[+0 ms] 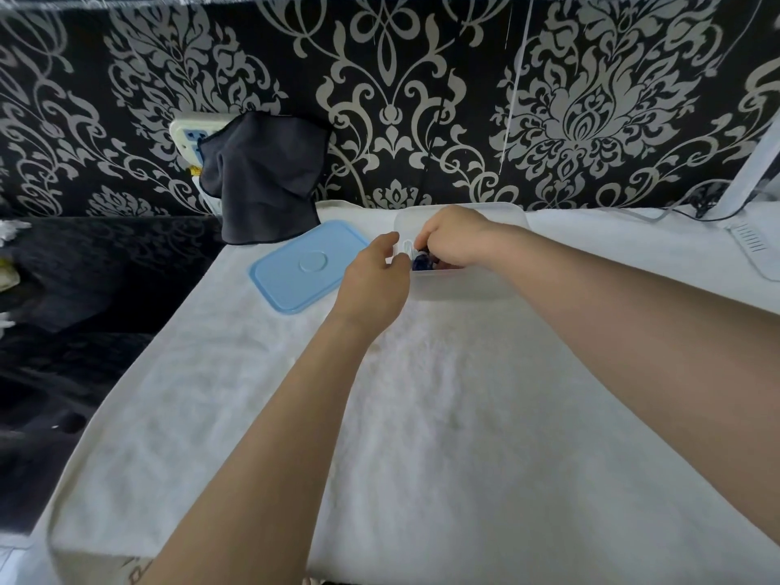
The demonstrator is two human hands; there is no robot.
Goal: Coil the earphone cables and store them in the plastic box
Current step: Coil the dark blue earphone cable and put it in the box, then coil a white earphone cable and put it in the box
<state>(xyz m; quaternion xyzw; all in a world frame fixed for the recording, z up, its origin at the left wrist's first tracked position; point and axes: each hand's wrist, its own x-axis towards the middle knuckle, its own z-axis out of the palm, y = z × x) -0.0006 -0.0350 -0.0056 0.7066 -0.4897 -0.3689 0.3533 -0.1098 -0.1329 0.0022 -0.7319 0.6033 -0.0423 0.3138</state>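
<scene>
- White towel-like cloth (pixel 422 415) covers the surface; black wallpaper with grey damask fills the upper frame.
- Right hand (pixel 453 238) reaches down into the translucent plastic box (pixel 464 285) at upper centre, fingers curled over something dark blue, possibly the coiled earphone cables (pixel 421 262); the actual grip is hidden.
- Left hand (pixel 373 280) rests at the box's left wall, thumb and fingers loosely bent round its rim.
- Blue lid (pixel 304 263) lies flat just left of the box.
- Dark cloth (pixel 266 179) hangs over a wall socket (pixel 190 137), upper left.
</scene>
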